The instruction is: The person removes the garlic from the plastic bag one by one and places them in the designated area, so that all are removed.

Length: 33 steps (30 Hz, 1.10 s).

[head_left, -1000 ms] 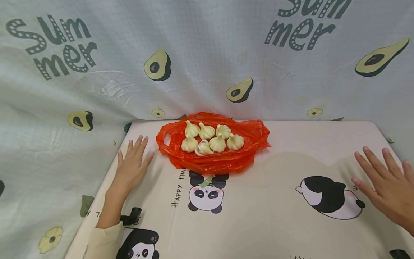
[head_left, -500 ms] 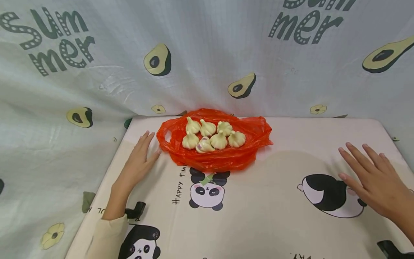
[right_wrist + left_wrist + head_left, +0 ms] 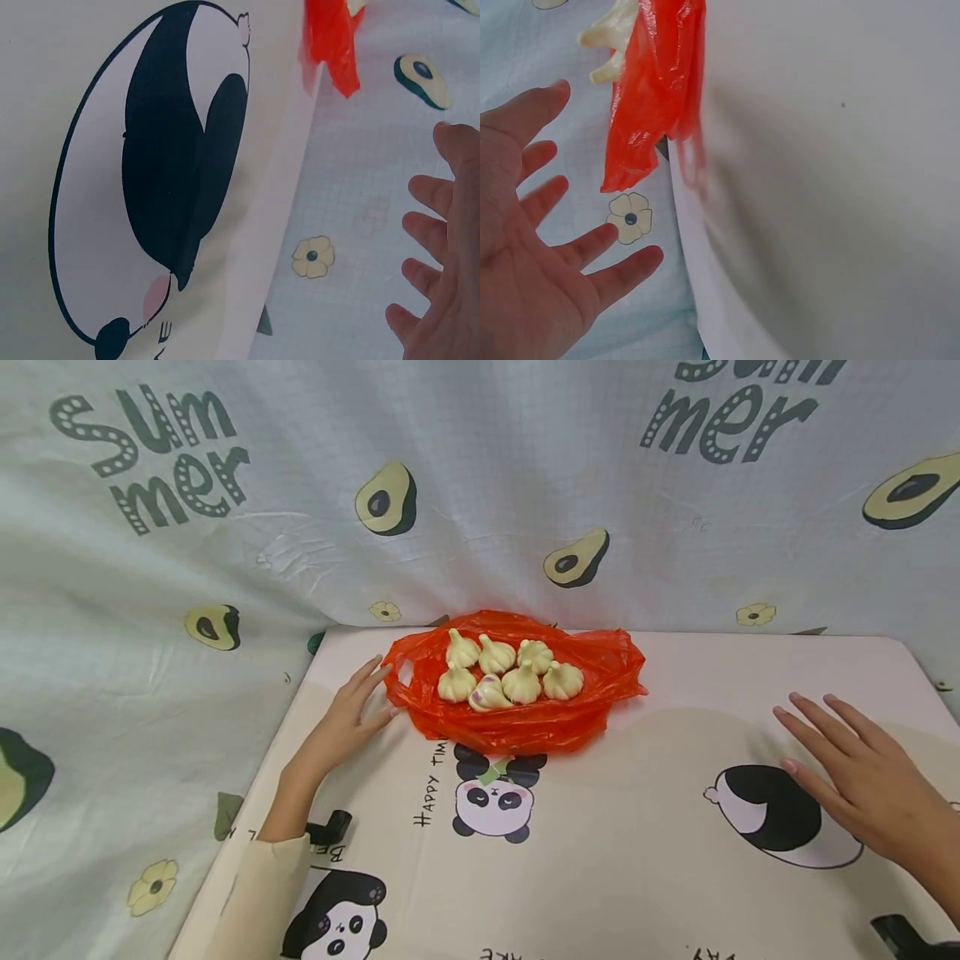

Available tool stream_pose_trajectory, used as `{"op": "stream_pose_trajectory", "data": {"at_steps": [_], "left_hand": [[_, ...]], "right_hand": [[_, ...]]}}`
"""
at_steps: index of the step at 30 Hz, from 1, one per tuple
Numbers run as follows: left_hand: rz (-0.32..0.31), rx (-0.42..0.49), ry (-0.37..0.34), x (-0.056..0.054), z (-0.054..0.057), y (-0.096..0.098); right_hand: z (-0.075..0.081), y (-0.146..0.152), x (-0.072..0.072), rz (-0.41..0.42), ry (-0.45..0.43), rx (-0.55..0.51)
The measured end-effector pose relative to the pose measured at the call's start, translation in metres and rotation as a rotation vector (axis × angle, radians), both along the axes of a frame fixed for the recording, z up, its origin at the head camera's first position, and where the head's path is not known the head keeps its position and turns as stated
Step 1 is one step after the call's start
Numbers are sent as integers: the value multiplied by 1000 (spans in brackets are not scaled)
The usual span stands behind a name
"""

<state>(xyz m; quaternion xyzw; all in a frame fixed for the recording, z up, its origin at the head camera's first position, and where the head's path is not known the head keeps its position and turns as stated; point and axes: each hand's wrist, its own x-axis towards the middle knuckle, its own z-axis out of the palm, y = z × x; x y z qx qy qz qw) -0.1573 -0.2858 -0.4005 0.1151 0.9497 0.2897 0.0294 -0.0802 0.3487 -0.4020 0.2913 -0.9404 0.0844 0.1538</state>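
I have the left hand (image 3: 341,722) just beside the left end of a red plastic bag (image 3: 517,732), which sits at the far middle of the tabletop (image 3: 637,860) with seven garlic bulbs (image 3: 522,683) clustered in it. My right hand (image 3: 873,781) is well off to the bag's right. Each grip is loosely spread, fingers apart, holding nothing.

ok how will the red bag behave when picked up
The red bag will likely be floppy, since its thin plastic lies in creases and folds. It may sag in the middle, where the garlic bulbs sit. Those rounded bulbs could roll out if one side lifts, because the bag lies open above them.
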Motion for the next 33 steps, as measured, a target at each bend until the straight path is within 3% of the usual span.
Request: {"op": "stream_pose_trajectory", "data": {"at_steps": [3, 7, 16, 23, 33], "left_hand": [[-10, 25, -14, 0, 3, -2], [-29, 100, -10, -12, 4, -5], [-64, 215, -117, -28, -15, -9], [-101, 180, -104, -40, -15, -9], [-152, 88, -163, -55, -18, -11]], "right_hand": [[3, -4, 2, -6, -24, -5], [7, -9, -3, -20, -49, 1], [1, -19, 2, -3, -104, -54], [-4, -26, -2, 27, -111, -72], [1, -52, -15, 18, -168, -71]]}}
